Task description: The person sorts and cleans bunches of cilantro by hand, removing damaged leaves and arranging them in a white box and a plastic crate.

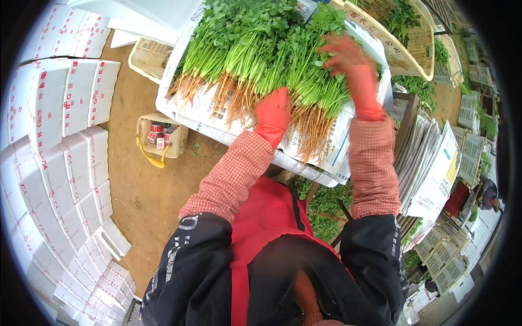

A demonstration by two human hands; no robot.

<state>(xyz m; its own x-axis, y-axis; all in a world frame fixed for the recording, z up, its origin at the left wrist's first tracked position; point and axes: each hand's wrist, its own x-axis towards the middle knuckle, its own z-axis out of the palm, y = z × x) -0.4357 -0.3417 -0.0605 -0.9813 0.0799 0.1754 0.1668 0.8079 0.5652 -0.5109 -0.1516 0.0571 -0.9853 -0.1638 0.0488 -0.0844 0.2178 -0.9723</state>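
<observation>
Bunches of green coriander [248,53] with long brown roots lie side by side across a white foam box [165,91] lined with newspaper [204,110]. The leaves point away from me and the roots [312,126] hang towards me over the paper. My left hand [274,114], in a red rubber glove, rests where stems meet roots near the middle; its fingertips are hidden, so a grip cannot be made out. Blurred over the leaves at the right side, my right hand [352,67] in a matching glove has its fingers spread, with nothing seen in it.
White printed cartons [53,106] are stacked on the left. A small container [163,134] holding red-and-white rolls stands on the brown floor. Plastic baskets [418,45] with greens are at upper right, above a pile of newspapers [428,171]. A person [487,193] is far right.
</observation>
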